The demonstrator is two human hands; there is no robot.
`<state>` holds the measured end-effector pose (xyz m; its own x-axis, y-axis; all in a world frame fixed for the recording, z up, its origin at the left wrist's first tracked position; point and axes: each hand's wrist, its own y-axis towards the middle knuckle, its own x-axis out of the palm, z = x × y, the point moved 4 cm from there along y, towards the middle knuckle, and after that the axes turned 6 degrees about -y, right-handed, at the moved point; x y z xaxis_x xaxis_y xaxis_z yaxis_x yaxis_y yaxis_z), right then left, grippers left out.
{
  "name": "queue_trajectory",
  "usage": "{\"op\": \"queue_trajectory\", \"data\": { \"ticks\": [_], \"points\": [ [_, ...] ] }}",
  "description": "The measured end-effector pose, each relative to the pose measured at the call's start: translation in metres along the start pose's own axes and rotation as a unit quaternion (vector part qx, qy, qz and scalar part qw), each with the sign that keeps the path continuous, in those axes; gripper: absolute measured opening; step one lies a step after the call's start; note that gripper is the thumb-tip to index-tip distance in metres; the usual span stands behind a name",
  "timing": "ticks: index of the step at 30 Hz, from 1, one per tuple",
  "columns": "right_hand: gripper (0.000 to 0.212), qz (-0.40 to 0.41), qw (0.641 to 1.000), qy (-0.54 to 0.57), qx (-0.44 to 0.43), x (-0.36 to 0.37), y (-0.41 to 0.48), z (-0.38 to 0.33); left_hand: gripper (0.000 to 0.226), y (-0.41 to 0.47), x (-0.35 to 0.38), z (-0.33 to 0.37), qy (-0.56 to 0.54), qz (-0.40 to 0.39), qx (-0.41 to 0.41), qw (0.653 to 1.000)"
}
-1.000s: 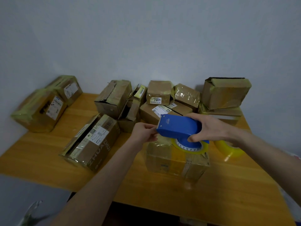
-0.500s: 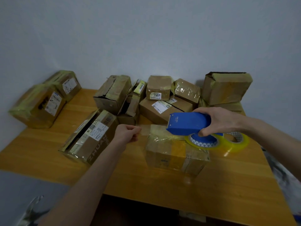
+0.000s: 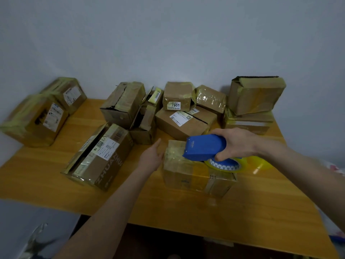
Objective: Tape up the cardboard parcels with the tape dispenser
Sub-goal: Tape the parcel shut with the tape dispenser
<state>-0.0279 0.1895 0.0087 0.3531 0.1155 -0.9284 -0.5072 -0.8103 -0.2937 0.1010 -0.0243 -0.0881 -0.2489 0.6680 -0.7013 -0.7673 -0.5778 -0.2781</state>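
One parcel (image 3: 194,177) is under work, front-middle of the surface (image 3: 186,212); the rest wait behind & to the left. Your right grip (image 3: 237,144) is curled round the blue tape dispenser (image 3: 204,147), which sits low on the parcel's top, roll side toward the right end. Your left grip (image 3: 152,156) is spread, fingers straight, flat against the parcel's left end. It's prob. pinning the tape's start there, though the strip itself is too clear to see.

Looks like you're mid-strip. Next move calls for a steady pull to the right along the top w/ the left grip bracing the box, then over the far edge & a tilt to cut.

Watch the spare tape roll (image 3: 261,162) — it lies just beside the parcel's right end, right on that pull path. The stack w/ the 7908 box (image 3: 176,98) crowds close behind. The long box (image 3: 100,156) lies near your left forearm, flap loose, and the open box (image 3: 143,126) beyond it gapes untaped. Both seem next in line.
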Motion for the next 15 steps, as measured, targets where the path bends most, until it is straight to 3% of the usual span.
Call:
{"op": "queue_trajectory", "data": {
  "ticks": [4,7,9,12,15],
  "points": [
    [0.066,-0.003,1.000,0.006,-0.007,-0.001,-0.001,0.001,0.073,-0.004,-0.010,0.011,0.173,0.027,0.027,0.984],
    [0.068,0.000,0.999,0.034,-0.014,-0.001,-0.003,0.005,0.055,-0.027,-0.013,0.024,0.141,0.107,0.206,0.962],
    [0.068,0.005,0.999,0.039,-0.012,-0.002,-0.004,0.006,0.059,-0.043,0.004,0.030,0.137,0.045,0.278,0.950],
    [0.062,0.014,0.999,0.032,-0.015,-0.004,-0.005,0.009,0.094,-0.054,0.037,0.020,0.251,-0.069,0.260,0.930],
    [0.063,0.024,0.999,0.011,-0.026,-0.006,-0.009,0.009,0.093,-0.053,0.044,0.014,0.321,-0.039,0.242,0.915]
  ]
}}
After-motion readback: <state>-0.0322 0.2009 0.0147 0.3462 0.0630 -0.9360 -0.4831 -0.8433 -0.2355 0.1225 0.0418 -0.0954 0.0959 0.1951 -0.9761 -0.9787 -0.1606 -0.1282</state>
